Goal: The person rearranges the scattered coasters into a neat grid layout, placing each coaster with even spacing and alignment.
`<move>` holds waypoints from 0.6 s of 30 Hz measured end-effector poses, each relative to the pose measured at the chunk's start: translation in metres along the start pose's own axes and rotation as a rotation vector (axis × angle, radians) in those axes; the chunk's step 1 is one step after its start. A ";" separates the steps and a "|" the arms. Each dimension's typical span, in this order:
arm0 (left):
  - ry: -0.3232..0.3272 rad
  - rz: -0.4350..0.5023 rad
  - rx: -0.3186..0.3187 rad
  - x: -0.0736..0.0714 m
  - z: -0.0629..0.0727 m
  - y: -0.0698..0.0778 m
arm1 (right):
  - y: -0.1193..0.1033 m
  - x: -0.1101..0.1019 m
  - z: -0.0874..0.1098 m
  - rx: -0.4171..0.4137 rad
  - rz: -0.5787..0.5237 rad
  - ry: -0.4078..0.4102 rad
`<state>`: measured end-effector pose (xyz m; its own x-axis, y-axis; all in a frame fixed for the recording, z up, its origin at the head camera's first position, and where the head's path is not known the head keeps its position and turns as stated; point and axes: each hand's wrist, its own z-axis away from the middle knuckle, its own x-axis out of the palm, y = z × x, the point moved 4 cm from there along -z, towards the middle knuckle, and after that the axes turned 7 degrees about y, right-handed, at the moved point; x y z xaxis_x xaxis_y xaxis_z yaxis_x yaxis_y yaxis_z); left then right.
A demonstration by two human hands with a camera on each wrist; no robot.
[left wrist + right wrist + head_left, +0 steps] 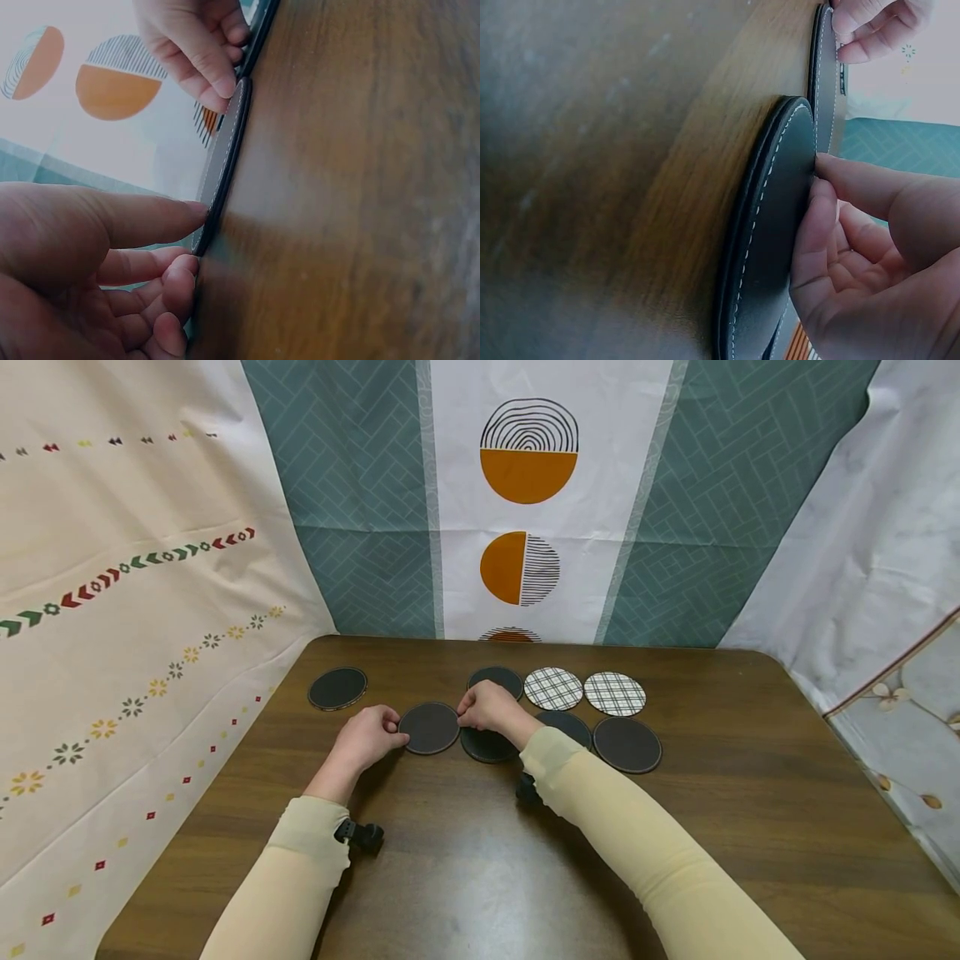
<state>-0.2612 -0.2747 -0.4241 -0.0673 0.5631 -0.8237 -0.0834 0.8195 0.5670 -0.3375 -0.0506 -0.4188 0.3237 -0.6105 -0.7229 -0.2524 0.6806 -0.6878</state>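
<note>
Between both hands is a round, dark brown coaster (429, 727) with a stitched rim, which looks flat on or just above the table. My left hand (367, 739) pinches its left edge, the thumb on the upper face in the left wrist view. At its right edge, my right hand (491, 708) holds the rim between thumb and finger. Beneath the right hand lies a black coaster (486, 747), partly covered by it and close against the held one. Behind that hand another dark coaster (495, 677) shows in part.
Two white plaid coasters (552, 688) lie side by side at the back. In front of them are a dark coaster (570, 725), partly behind the right sleeve, and a brown coaster (627, 745). A single black coaster (337, 688) sits far left on the wooden table (450, 877).
</note>
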 end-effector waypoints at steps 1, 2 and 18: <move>0.001 -0.001 0.000 0.000 0.000 0.000 | 0.000 0.000 0.000 0.001 -0.001 -0.001; 0.001 -0.001 0.000 0.000 0.000 0.000 | 0.000 0.000 0.000 0.002 -0.002 -0.001; 0.003 0.004 -0.002 0.001 0.001 0.000 | 0.000 0.000 -0.001 0.014 -0.014 0.002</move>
<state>-0.2604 -0.2741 -0.4247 -0.0710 0.5664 -0.8211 -0.0851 0.8167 0.5707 -0.3377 -0.0513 -0.4189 0.3250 -0.6208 -0.7134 -0.2351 0.6777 -0.6968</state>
